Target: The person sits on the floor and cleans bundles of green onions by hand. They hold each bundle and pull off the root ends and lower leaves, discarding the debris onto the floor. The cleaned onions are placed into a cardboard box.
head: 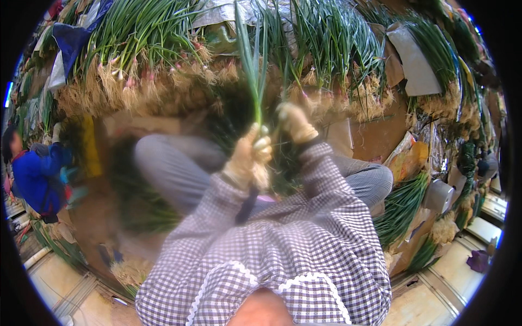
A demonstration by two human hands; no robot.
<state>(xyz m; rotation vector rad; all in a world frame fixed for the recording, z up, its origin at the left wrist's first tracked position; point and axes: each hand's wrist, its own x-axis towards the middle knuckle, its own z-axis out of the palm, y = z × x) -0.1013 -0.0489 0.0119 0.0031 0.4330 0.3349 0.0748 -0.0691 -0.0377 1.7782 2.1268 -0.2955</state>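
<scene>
My left hand (248,157), in a pale, soiled glove, grips a green onion (257,93) low on its stalk, its leaves pointing away from me and its roots below the fist. Close beside it on the right is my right hand (294,121), also gloved and blurred; its fingers look curled, but whether they hold anything cannot be told. Past my hands lie a left pile of green onions (142,40) and a right pile of green onions (334,49), their pale roots towards me.
My crossed legs (171,163) frame loose greens on the ground. Cardboard (377,130) lies at the right, near another bunch of green onions (403,208) and a metallic box-like object (438,195). A person in a blue jacket (36,175) is at the far left.
</scene>
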